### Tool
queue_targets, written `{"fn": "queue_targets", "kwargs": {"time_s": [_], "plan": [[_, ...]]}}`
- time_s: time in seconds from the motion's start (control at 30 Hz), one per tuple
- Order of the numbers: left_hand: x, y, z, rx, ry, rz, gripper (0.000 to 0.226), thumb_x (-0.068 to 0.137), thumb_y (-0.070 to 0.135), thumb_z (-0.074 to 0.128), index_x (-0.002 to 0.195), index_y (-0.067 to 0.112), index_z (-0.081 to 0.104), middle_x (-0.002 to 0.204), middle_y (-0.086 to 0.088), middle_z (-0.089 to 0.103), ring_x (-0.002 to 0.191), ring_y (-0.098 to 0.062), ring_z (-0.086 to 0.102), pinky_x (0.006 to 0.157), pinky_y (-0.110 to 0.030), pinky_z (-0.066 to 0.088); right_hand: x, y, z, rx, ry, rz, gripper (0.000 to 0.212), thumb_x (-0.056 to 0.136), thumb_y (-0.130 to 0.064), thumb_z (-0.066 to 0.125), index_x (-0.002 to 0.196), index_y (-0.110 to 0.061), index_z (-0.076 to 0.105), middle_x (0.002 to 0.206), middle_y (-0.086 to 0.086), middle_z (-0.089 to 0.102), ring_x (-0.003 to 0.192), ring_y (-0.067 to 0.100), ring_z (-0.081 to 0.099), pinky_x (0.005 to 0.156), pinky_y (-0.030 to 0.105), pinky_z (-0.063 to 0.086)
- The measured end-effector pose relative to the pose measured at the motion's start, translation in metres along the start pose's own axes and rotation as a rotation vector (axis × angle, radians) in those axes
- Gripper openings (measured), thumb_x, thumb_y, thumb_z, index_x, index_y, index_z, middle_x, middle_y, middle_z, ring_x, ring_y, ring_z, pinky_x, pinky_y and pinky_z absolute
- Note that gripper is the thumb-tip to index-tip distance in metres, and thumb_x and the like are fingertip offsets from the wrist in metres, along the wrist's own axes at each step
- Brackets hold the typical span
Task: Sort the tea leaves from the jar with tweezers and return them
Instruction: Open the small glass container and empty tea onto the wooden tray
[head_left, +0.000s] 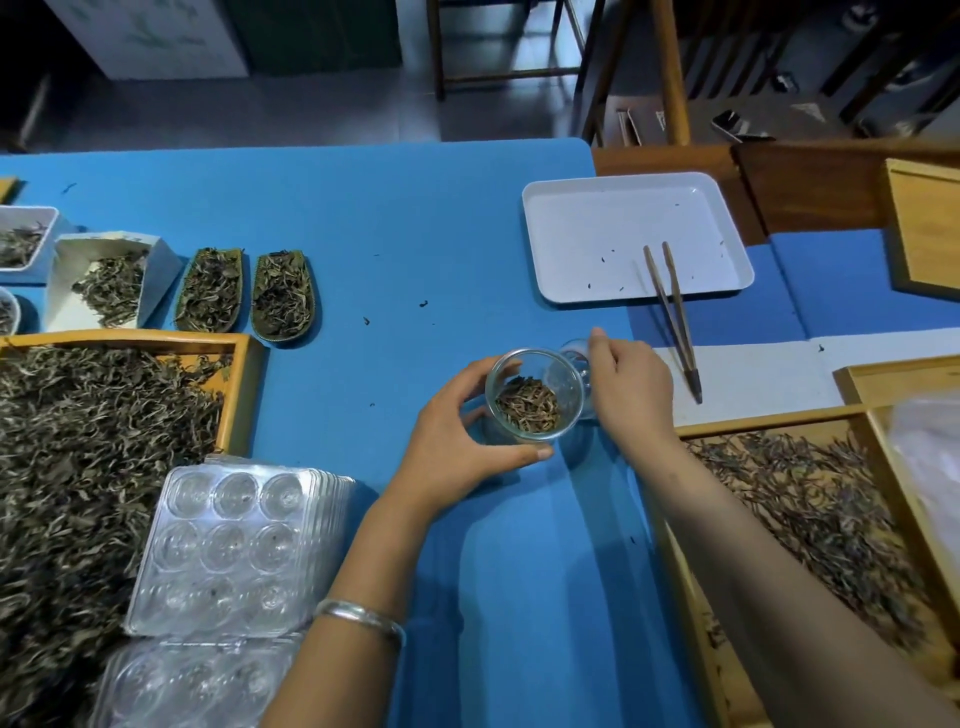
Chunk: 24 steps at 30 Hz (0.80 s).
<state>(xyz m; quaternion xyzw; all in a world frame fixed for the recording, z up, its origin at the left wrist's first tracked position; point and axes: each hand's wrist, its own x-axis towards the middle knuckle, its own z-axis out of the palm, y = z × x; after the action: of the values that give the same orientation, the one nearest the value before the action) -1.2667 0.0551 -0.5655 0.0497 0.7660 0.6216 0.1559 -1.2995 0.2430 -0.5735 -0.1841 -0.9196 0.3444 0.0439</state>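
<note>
The left hand (457, 441) gripped the open jar (535, 395) to steady it; the right hand (631, 384) apparently held its glass lid (579, 358) aside.

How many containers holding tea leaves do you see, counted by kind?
Glass jar: 1
Wooden trays: 2
Green scoop dishes: 2
White boxes: 2
Total: 7

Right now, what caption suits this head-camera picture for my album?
Left hand grips an open glass jar of tea leaves; right hand holds its glass lid; wooden tweezers lie nearby.
</note>
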Motion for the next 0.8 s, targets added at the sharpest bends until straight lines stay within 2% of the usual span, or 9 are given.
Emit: {"fn": "queue_targets", "kwargs": {"time_s": [0.1, 0.2, 0.27, 0.4, 0.47, 0.57, 0.7, 0.8], "plan": [[-0.004, 0.017, -0.009, 0.165, -0.077, 0.002, 0.095, 0.058, 0.030, 0.094, 0.139, 0.039, 0.044, 0.136, 0.018, 0.054, 0.128, 0.003, 0.048, 0.106, -0.025, 0.041, -0.003, 0.004, -0.010, -0.100, -0.039, -0.005, 0.036, 0.101, -0.032, 0.036, 0.094, -0.005, 0.058, 0.096, 0.014, 0.057, 0.085, 0.018, 0.044, 0.067, 0.030, 0.030], [-0.008, 0.045, -0.024, 0.347, -0.117, 0.011, 0.116, 0.055, 0.057, 0.085, 0.149, 0.050, 0.017, 0.145, 0.018, 0.039, 0.133, 0.006, 0.037, 0.104, -0.019, 0.031, -0.013, 0.006, -0.037, -0.273, -0.034, -0.177, 0.033, 0.098, -0.031, 0.045, 0.115, -0.006, 0.057, 0.112, 0.014, 0.054, 0.099, 0.026, 0.052, 0.076, 0.036, 0.043], [-0.007, 0.068, -0.033, 0.470, -0.126, 0.067, 0.111, 0.059, 0.065, 0.076, 0.150, 0.048, 0.015, 0.145, 0.019, 0.038, 0.134, 0.004, 0.035, 0.103, -0.020, 0.030, -0.019, 0.006, -0.059, -0.405, -0.076, -0.273, 0.033, 0.095, -0.031, 0.049, 0.119, -0.008, 0.055, 0.113, 0.013, 0.053, 0.100, 0.029, 0.053, 0.074, 0.037, 0.046], [0.004, 0.112, -0.025, 0.665, -0.235, 0.213, 0.090, 0.076, 0.050, 0.075, 0.150, 0.038, 0.026, 0.147, 0.012, 0.040, 0.134, -0.005, 0.036, 0.100, -0.019, 0.029, -0.036, 0.000, -0.106, -0.569, -0.147, -0.320, 0.038, 0.094, -0.038, 0.046, 0.124, -0.014, 0.049, 0.113, 0.007, 0.051, 0.098, 0.025, 0.053, 0.068, 0.033, 0.047], [0.011, 0.130, -0.010, 0.741, -0.290, 0.275, 0.085, 0.078, 0.046, 0.075, 0.149, 0.032, 0.030, 0.147, 0.007, 0.042, 0.135, -0.011, 0.038, 0.103, -0.024, 0.033, -0.046, -0.005, -0.132, -0.577, -0.126, -0.306, 0.038, 0.094, -0.039, 0.045, 0.124, -0.016, 0.048, 0.110, 0.006, 0.052, 0.096, 0.023, 0.053, 0.065, 0.031, 0.046], [0.024, 0.147, 0.022, 0.860, -0.393, 0.357, 0.082, 0.079, 0.044, 0.073, 0.149, 0.027, 0.033, 0.148, 0.002, 0.044, 0.135, -0.017, 0.041, 0.106, -0.032, 0.037, -0.057, -0.006, -0.170, -0.582, -0.085, -0.277, 0.040, 0.095, -0.038, 0.044, 0.127, -0.015, 0.046, 0.113, 0.006, 0.053, 0.100, 0.024, 0.054, 0.072, 0.034, 0.050], [0.037, 0.160, 0.071, 0.941, -0.519, 0.428, 0.080, 0.079, 0.043, 0.074, 0.147, 0.022, 0.036, 0.145, -0.004, 0.047, 0.133, -0.021, 0.044, 0.106, -0.034, 0.037, -0.069, 0.009, -0.214, -0.598, -0.005, -0.229, 0.041, 0.095, -0.038, 0.044, 0.127, -0.012, 0.047, 0.112, 0.008, 0.053, 0.097, 0.026, 0.054, 0.066, 0.033, 0.046], [0.042, 0.170, 0.117, 0.976, -0.598, 0.493, 0.081, 0.081, 0.045, 0.072, 0.149, 0.022, 0.034, 0.148, -0.003, 0.045, 0.135, -0.021, 0.041, 0.107, -0.035, 0.036, -0.079, 0.033, -0.244, -0.592, 0.038, -0.165, 0.040, 0.096, -0.039, 0.042, 0.126, -0.012, 0.047, 0.112, 0.008, 0.052, 0.098, 0.025, 0.053, 0.068, 0.033, 0.049]]}}
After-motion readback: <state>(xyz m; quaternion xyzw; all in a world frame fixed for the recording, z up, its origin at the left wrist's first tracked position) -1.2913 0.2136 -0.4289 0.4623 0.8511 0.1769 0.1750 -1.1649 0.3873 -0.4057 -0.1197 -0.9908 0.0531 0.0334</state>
